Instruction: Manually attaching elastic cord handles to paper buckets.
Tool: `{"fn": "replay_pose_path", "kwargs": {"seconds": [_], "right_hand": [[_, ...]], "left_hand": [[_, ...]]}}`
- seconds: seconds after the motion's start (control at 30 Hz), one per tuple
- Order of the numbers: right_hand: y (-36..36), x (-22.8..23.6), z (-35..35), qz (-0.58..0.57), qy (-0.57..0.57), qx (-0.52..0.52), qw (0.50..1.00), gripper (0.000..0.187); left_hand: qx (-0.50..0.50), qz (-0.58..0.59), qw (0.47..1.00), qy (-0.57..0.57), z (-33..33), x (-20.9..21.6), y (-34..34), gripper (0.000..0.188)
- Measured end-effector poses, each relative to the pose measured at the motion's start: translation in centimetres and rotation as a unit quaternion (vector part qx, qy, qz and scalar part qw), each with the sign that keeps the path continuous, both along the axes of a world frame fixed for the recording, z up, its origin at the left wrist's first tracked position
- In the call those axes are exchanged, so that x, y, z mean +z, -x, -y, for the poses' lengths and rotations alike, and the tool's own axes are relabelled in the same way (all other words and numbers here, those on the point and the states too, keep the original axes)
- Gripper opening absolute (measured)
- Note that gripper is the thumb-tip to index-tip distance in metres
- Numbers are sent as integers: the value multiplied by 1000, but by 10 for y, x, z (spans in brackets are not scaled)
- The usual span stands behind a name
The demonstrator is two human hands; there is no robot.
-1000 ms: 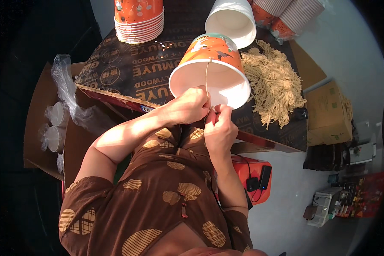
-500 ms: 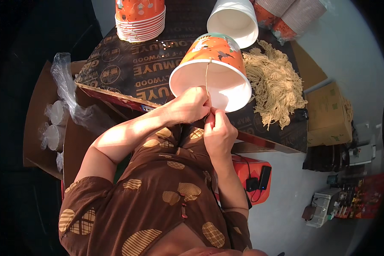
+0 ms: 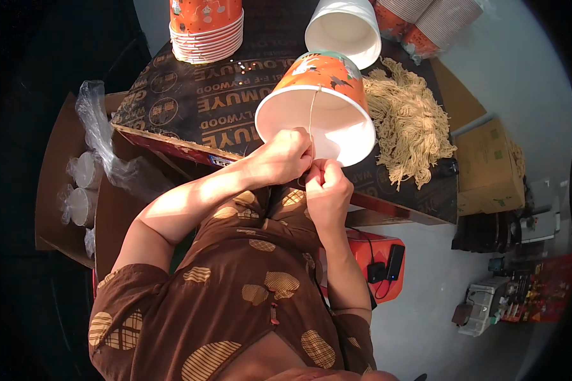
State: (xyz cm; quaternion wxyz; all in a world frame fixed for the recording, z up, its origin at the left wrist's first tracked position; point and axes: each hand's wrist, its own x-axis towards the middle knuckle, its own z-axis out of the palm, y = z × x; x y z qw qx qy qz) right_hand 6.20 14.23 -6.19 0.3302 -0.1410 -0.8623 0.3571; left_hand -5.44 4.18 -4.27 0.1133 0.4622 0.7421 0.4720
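An orange printed paper bucket (image 3: 337,73) lies on its side near the front edge of the table, its white open mouth facing me. From its rim a thin beige cord (image 3: 312,117) runs down across the opening into my hands. My left hand (image 3: 286,154) is closed with the fingers curled round the cord at the near side of the rim. Just to its right, my right hand (image 3: 328,181) pinches the cord's lower part, the two hands nearly touching. The exact finger grip at the cord's end is partly hidden. A heap of beige cords (image 3: 410,120) lies right of the bucket.
On the dark plywood table (image 3: 171,117) stand a stack of orange buckets (image 3: 206,32) and a tipped white bucket (image 3: 344,35). More nested buckets (image 3: 448,22) lie at the back right. A carton (image 3: 124,209) is at the left, another box (image 3: 489,168) at the right.
The bucket has shifted slightly to the right. Both hands stay close together on the cord, with only a small movement of the right fingers.
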Motion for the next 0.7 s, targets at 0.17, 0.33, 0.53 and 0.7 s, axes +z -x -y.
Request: {"fn": "replay_pose_path", "kwargs": {"seconds": [0.17, 0.33, 0.53, 0.7], "right_hand": [[0, -3, -6, 40, 141, 14, 989, 7], [1, -6, -6, 32, 197, 19, 980, 9], [1, -1, 1, 16, 215, 20, 976, 10], [1, -1, 1, 19, 223, 13, 974, 8]], "left_hand": [[12, 8, 1000, 8, 3, 6, -2, 7], [13, 76, 996, 41, 9, 20, -6, 7], [-11, 68, 995, 71, 14, 28, -8, 8], [-10, -30, 999, 10, 10, 7, -7, 11]]}}
